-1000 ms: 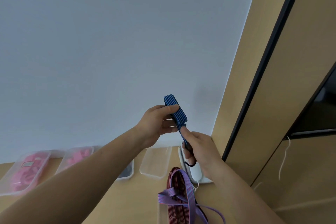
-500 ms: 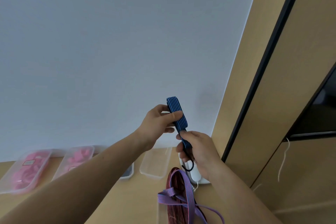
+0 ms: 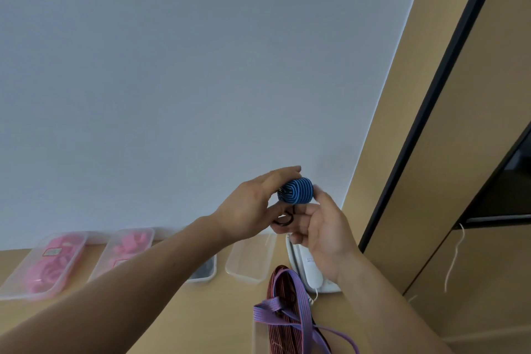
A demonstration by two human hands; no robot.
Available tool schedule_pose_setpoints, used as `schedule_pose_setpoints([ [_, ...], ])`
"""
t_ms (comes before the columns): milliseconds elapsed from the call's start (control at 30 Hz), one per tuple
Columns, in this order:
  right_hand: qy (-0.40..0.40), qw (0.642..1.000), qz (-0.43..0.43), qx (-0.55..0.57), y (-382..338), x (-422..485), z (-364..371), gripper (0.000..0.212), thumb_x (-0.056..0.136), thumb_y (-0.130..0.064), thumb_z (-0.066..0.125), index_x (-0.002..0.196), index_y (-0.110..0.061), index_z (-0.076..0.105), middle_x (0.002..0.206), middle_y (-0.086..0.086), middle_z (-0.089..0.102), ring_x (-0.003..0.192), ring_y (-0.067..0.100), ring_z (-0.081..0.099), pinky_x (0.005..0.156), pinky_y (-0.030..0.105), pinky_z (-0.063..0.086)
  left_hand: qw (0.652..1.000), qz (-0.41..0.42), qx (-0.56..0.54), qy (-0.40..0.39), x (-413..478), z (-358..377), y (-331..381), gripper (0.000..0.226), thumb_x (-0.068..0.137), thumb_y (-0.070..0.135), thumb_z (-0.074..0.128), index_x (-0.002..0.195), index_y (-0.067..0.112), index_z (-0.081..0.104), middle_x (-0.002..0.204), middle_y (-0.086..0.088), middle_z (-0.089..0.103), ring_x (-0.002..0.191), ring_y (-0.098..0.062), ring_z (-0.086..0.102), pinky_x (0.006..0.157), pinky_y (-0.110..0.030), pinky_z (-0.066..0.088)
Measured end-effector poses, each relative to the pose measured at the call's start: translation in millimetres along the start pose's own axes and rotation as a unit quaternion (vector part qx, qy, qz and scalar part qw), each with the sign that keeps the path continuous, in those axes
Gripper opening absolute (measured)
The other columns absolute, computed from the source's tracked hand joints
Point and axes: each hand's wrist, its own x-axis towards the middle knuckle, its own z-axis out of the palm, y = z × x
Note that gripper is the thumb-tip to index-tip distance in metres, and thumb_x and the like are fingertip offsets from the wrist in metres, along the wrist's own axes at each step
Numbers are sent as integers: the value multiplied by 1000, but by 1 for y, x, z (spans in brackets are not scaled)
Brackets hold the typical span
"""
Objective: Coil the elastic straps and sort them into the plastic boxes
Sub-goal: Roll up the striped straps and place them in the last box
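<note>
Strap coil (image 3: 296, 190), blue, mid-frame above the desk (image 3: 215, 325), clamped by left hand (image 3: 250, 210) thumb and fingers, right hand (image 3: 321, 227) pinching its right side, likely so it cannot spring open before boxing.

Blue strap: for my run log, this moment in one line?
blue elastic strap: coiled, in air | left hand: holds it | right hand: holds it | boxed: no

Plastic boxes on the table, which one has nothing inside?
The clear box beside the white phone looks empty. The far-left box and second box hold pink coils; the third box holds something dark; the nearest box holds striped straps.
</note>
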Motion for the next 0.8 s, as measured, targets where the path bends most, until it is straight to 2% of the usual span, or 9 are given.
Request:
schedule_pose_setpoints([
  [100, 15, 1000, 21, 17, -4, 2, 1, 70, 83, -65, 49, 101, -1, 70, 81, 17, 73, 75, 28, 73, 56, 30, 34, 998, 7, 14, -68, -3, -7, -3, 67, 86, -11, 55, 145, 16, 41, 156, 2, 38, 140, -13, 41, 108, -15, 35],
  [200, 12, 999, 36, 24, -7, 3, -3, 56, 85, -55, 57, 106, -3, 67, 83, 18, 74, 77, 25, 73, 55, 28, 34, 995, 2, -11, -104, -8, -14, -6, 77, 78, -19, 43, 146, 14, 40, 160, -2, 31, 149, -12, 25, 117, -19, 26],
  [300, -4, 999, 42, 13, -4, 3, -1, 42, 93, -42, 56, 109, -5, 68, 97, 22, 74, 86, 25, 74, 56, 27, 34, 987, -62, -115, -92, -12, -17, -6, 67, 79, -10, 44, 136, 23, 53, 156, 3, 38, 147, -6, 27, 117, -21, 27],
  [367, 5, 999, 26, -23, -2, 5, 5, 35, 93, -38, 59, 105, -8, 72, 96, 16, 76, 87, 22, 74, 57, 27, 37, 957, -146, -243, -55, -15, -16, -4, 45, 84, 4, 49, 119, 27, 65, 148, 7, 49, 139, -1, 40, 110, -18, 36],
  [467, 68, 982, -36, -174, 3, 9, 18, 31, 88, -40, 67, 92, -11, 75, 84, 7, 76, 79, 17, 72, 56, 25, 43, 903, -246, -351, 28, -19, -12, -6, 4, 90, 13, 68, 90, 14, 72, 114, 4, 73, 123, 2, 57, 94, -16, 49],
  [533, 91, 957, -89, -262, 10, 11, 27, 23, 83, -42, 70, 88, -20, 75, 78, 12, 72, 69, 15, 64, 59, 32, 43, 891, -302, -333, 63, -22, -10, -11, 15, 85, 14, 77, 77, 10, 64, 92, 0, 76, 95, -6, 70, 79, -20, 54],
  [600, 71, 931, -118, -337, 19, 13, 35, 19, 83, -42, 65, 95, -28, 72, 74, 8, 70, 68, 17, 61, 66, 37, 47, 882, -350, -308, 67, -27, -10, -18, 23, 82, 13, 78, 72, 9, 57, 72, -5, 66, 71, -17, 64, 69, -31, 54],
  [700, 49, 908, -113, -400, 33, 20, 44, 18, 93, -37, 58, 108, -36, 68, 97, -8, 68, 92, 7, 62, 80, 28, 48, 840, -397, -363, 73, -39, -13, -33, 26, 85, 6, 74, 73, 6, 52, 71, -14, 57, 73, -28, 61, 79, -46, 57],
  [800, 46, 898, -98, -426, 41, 26, 53, 25, 97, -34, 55, 119, -31, 66, 113, -5, 56, 98, 6, 57, 83, 18, 41, 783, -423, -449, 84, -49, -19, -46, 24, 88, 0, 70, 77, 6, 49, 79, -20, 63, 72, -29, 64, 71, -39, 58],
])
